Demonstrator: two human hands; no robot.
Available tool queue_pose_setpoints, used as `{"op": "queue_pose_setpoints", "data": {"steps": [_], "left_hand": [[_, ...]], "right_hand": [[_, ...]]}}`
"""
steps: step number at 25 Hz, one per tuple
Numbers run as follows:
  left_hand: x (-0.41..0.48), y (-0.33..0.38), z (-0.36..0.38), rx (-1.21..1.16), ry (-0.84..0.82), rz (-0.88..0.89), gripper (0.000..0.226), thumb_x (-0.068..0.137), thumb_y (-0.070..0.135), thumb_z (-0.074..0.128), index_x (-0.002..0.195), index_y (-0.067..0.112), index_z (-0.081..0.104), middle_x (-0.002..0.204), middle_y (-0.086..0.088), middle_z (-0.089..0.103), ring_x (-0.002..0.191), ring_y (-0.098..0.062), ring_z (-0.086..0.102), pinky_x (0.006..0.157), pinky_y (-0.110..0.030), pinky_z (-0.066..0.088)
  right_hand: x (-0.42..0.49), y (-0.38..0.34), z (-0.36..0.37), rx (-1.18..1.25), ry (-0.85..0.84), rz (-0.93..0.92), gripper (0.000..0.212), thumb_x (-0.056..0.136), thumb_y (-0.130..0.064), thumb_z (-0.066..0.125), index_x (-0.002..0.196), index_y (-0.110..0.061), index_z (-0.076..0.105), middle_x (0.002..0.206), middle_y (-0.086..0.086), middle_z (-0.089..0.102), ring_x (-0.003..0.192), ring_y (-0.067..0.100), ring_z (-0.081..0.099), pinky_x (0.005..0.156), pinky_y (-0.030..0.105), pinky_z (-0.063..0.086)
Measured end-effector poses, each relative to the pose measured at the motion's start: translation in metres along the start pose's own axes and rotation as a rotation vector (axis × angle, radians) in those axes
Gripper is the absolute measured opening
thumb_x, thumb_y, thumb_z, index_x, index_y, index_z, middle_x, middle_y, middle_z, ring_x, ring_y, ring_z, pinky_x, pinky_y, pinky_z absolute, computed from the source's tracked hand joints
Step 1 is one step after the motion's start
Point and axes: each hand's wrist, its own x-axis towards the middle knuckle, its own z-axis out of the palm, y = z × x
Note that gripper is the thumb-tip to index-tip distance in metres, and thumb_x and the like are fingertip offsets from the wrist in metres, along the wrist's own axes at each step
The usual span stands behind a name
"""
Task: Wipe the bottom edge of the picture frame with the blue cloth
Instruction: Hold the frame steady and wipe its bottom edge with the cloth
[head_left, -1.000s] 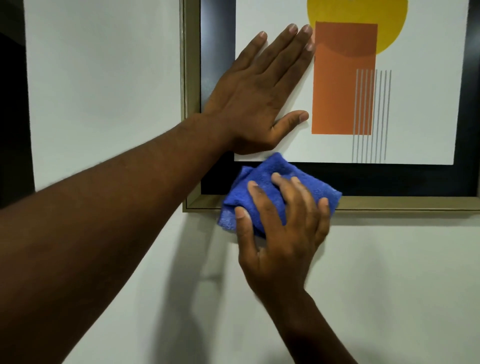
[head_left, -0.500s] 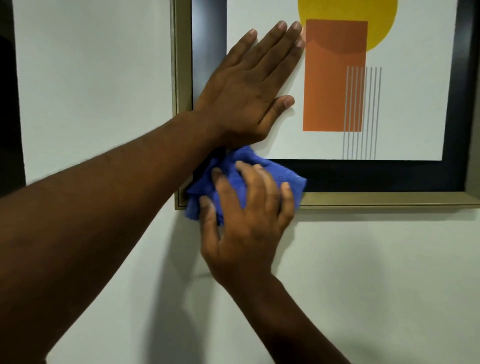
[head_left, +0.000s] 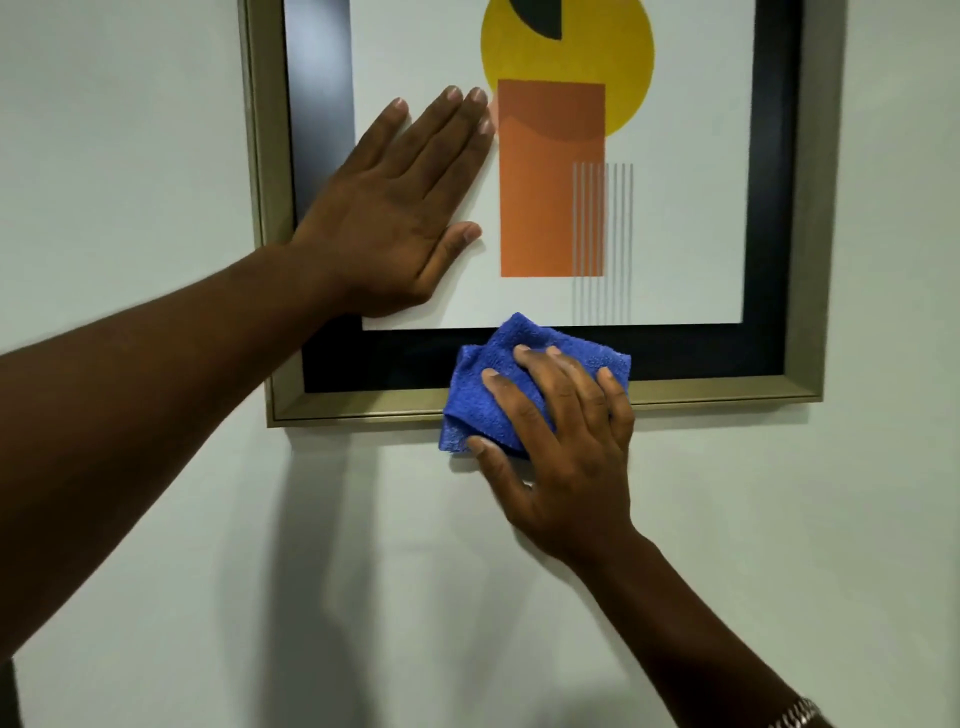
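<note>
- The crumpled blue terry cloth (head_left: 488, 395) is pressed over the bottom rail of the brushed-gold wooden picture frame (head_left: 363, 405), roughly at the middle of that rail; its upper part lies on the black mat and its lower corner hangs past the frame onto the pale wall (head_left: 156, 156).
- The cloth is pinned flat by the right hand (head_left: 561, 447), fingers spread and laid over it, the thumb tucked under its lower edge; nothing is pinched, only pressed.
- The left hand (head_left: 395, 228) is laid open, fingers straight and together, on the white print with the orange rectangle (head_left: 550, 208) and yellow disc (head_left: 623, 62), apparently to steady the frame.
- Risk, as judged: a hard sideways push could tilt or swing the frame on its hanging if the bracing palm slips on the smooth surface.
- Risk, as judged: since the cloth is only pressed, it could bunch, slide out from under the fingers and drop.
- Risk, as judged: dust could be smeared onto the wall by the overhanging corner.
- The rail to the right, up to the corner, appears unobstructed; leftward the bracing forearm crosses above it.
- A metal wristband (head_left: 795, 714) is seen on the right wrist, well clear of the frame.
</note>
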Motion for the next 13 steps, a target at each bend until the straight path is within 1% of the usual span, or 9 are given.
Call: {"op": "queue_pose_setpoints", "data": {"steps": [2, 4, 6, 7, 8, 9, 10, 12, 13], "left_hand": [[-0.003, 0.008, -0.009, -0.043, -0.055, -0.059, 0.073, 0.097, 0.049, 0.014, 0.154, 0.006, 0.000, 0.165, -0.016, 0.001, 0.153, -0.029, -0.001, 0.125, -0.051, 0.007], [-0.011, 0.031, -0.019, -0.167, -0.087, -0.153, 0.075, 0.095, 0.048, 0.018, 0.154, 0.005, 0.004, 0.165, -0.016, 0.001, 0.153, -0.029, -0.001, 0.125, -0.051, 0.007], [-0.033, 0.071, -0.027, -0.295, -0.059, -0.221, 0.072, 0.095, 0.044, 0.024, 0.152, 0.001, 0.018, 0.164, -0.018, 0.011, 0.152, -0.033, 0.005, 0.124, -0.052, 0.012], [-0.048, 0.094, -0.027, -0.339, -0.025, -0.242, 0.068, 0.096, 0.041, 0.030, 0.148, -0.001, 0.029, 0.161, -0.020, 0.021, 0.151, -0.036, 0.012, 0.123, -0.053, 0.017], [-0.063, 0.117, -0.028, -0.355, 0.017, -0.271, 0.061, 0.096, 0.038, 0.037, 0.140, -0.003, 0.044, 0.155, -0.023, 0.034, 0.148, -0.039, 0.022, 0.120, -0.055, 0.025], [-0.073, 0.137, -0.029, -0.351, 0.052, -0.322, 0.053, 0.096, 0.037, 0.044, 0.129, -0.003, 0.055, 0.144, -0.025, 0.048, 0.141, -0.042, 0.035, 0.115, -0.055, 0.033], [-0.079, 0.153, -0.030, -0.347, 0.065, -0.395, 0.049, 0.095, 0.039, 0.047, 0.120, -0.001, 0.062, 0.130, -0.025, 0.059, 0.130, -0.043, 0.046, 0.109, -0.055, 0.039], [-0.076, 0.176, -0.035, -0.369, 0.043, -0.559, 0.050, 0.093, 0.042, 0.049, 0.117, 0.001, 0.062, 0.109, -0.020, 0.067, 0.111, -0.040, 0.057, 0.101, -0.053, 0.045], [-0.071, 0.183, -0.037, -0.403, 0.033, -0.627, 0.050, 0.092, 0.041, 0.050, 0.121, 0.002, 0.059, 0.105, -0.018, 0.068, 0.106, -0.038, 0.058, 0.101, -0.054, 0.046]], "right_hand": [[-0.002, 0.019, -0.010, 0.019, -0.020, -0.001, 0.048, 0.097, -0.053, 0.050, 0.137, -0.027, 0.052, 0.147, 0.003, 0.052, 0.143, 0.021, 0.039, 0.121, 0.048, 0.022], [-0.001, 0.031, -0.022, 0.053, -0.064, -0.012, 0.050, 0.097, -0.054, 0.049, 0.138, -0.026, 0.051, 0.149, 0.002, 0.050, 0.145, 0.020, 0.037, 0.122, 0.048, 0.023], [0.001, 0.040, -0.037, 0.167, -0.114, -0.012, 0.049, 0.097, -0.053, 0.046, 0.137, -0.025, 0.053, 0.150, 0.001, 0.049, 0.146, 0.017, 0.036, 0.122, 0.048, 0.023], [0.003, 0.042, -0.041, 0.273, -0.129, 0.014, 0.046, 0.098, -0.049, 0.046, 0.135, -0.023, 0.055, 0.149, 0.000, 0.051, 0.145, 0.015, 0.036, 0.122, 0.049, 0.024], [0.004, 0.044, -0.044, 0.391, -0.133, 0.053, 0.041, 0.099, -0.041, 0.045, 0.132, -0.020, 0.058, 0.147, 0.000, 0.053, 0.144, 0.014, 0.038, 0.120, 0.050, 0.027], [0.005, 0.045, -0.047, 0.485, -0.124, 0.088, 0.036, 0.099, -0.032, 0.046, 0.129, -0.017, 0.061, 0.144, 0.001, 0.056, 0.143, 0.013, 0.040, 0.119, 0.051, 0.030], [0.006, 0.046, -0.050, 0.526, -0.110, 0.111, 0.032, 0.099, -0.022, 0.049, 0.126, -0.014, 0.064, 0.141, 0.003, 0.059, 0.141, 0.015, 0.043, 0.117, 0.051, 0.033], [0.006, 0.048, -0.057, 0.471, -0.073, 0.127, 0.026, 0.094, -0.010, 0.058, 0.118, -0.008, 0.067, 0.135, 0.010, 0.062, 0.137, 0.023, 0.048, 0.114, 0.050, 0.040], [0.003, 0.049, -0.060, 0.407, -0.046, 0.155, 0.024, 0.092, -0.011, 0.064, 0.115, -0.007, 0.068, 0.133, 0.013, 0.063, 0.133, 0.027, 0.051, 0.112, 0.049, 0.043]]}}
